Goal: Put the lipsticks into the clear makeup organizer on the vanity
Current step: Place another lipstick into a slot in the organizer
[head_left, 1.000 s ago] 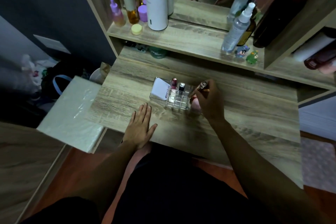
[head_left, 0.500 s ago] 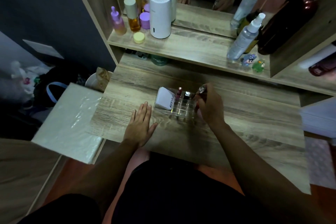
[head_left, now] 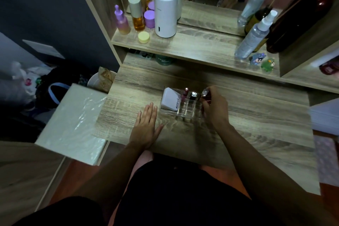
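Note:
The clear makeup organizer [head_left: 180, 112] stands on the wooden vanity top [head_left: 256, 115]. A white box [head_left: 169, 100] fills its left section. A pink lipstick [head_left: 185, 93] and a black lipstick with a silver top [head_left: 193, 95] stand upright in its back slots. My right hand [head_left: 213, 107] holds a dark red lipstick with a silver cap [head_left: 205, 93] upright over the organizer's back right slot. My left hand [head_left: 147, 126] lies flat on the vanity, fingers apart, just left of the organizer.
On the shelf above stand a white cylinder [head_left: 165, 12], purple and amber bottles [head_left: 136, 15], a yellow jar [head_left: 144, 37], spray bottles [head_left: 254, 36] and two small figurines [head_left: 262, 61]. A plastic-wrapped white board [head_left: 73, 123] juts out left of the vanity.
My right hand has turned the lipstick from tilted to upright and brought it down over the organizer's back right slot. The camera view has shifted. My left hand has stayed flat.

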